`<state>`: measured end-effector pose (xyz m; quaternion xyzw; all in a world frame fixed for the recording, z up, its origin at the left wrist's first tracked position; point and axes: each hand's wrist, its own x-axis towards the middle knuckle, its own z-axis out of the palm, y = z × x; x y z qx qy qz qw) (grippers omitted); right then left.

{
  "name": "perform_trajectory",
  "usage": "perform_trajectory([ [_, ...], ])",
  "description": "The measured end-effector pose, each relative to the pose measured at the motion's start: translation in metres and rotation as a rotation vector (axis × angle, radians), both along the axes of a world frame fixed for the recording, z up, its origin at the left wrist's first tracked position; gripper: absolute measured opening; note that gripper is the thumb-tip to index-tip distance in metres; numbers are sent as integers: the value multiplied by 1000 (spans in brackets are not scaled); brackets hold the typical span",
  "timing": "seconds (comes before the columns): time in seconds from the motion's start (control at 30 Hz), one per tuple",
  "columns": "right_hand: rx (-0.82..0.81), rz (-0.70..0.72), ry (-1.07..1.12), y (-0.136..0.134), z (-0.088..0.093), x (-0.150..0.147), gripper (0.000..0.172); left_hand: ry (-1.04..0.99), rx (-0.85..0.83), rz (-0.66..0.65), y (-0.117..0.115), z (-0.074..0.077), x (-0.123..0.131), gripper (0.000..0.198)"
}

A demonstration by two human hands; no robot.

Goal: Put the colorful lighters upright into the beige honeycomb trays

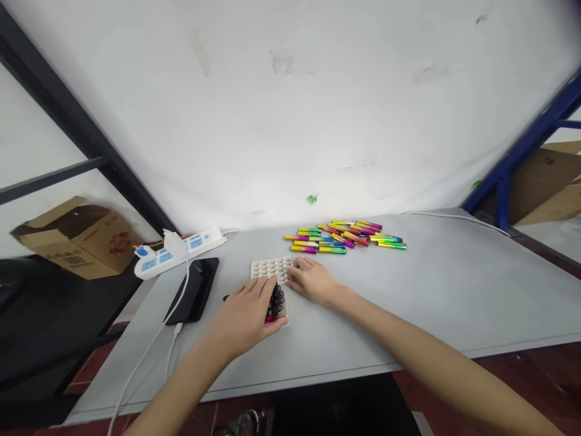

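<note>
A white tray with rows of holes lies on the grey table in front of me. Several dark pieces with small ringed ends, some reddish, sit over its near part. My left hand covers part of this cluster, its fingers and thumb curved around the pieces; a dark tip pokes out at its left side. With curled fingers, my right hand grips the tray's right edge. Fingertip contact is partly hidden on both hands. Beyond the tray is a loose pile of shiny rainbow-coloured tubes.
Left of the tray lies a black device with white cables running over it. A white power strip stands behind it. The white wall bounds the table's back. Cardboard boxes stand beyond the frames at both sides.
</note>
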<state>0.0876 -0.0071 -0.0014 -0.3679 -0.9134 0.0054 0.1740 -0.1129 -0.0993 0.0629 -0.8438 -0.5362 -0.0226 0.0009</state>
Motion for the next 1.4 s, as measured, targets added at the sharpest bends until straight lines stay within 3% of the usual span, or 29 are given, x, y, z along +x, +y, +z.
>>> perform_trajectory([
  [0.27,-8,-210,39,-60,-5,112,16,47,26,64,46,-5,-11,69],
  [0.43,-44,-301,141,-83,-9,153,16,70,9,90,93,2,-14,74],
  [0.73,-60,-340,252,-93,-4,161,7,129,30,71,163,17,-33,78],
  [0.87,-49,-360,234,-93,-4,159,9,161,117,-17,161,19,-26,74],
  [0.97,-29,-378,207,-92,-5,154,11,74,259,-130,138,12,3,66],
  [1.07,-43,-399,195,-82,-6,146,15,-35,235,-207,111,-7,46,59],
  [1.17,-42,-458,251,-53,-5,141,23,-143,171,-174,100,-34,79,59],
  [1.3,88,-562,340,11,-4,137,31,-236,157,-50,113,-64,91,58],
  [1.4,132,-596,270,51,-9,136,44,-270,132,5,122,-74,87,56],
])
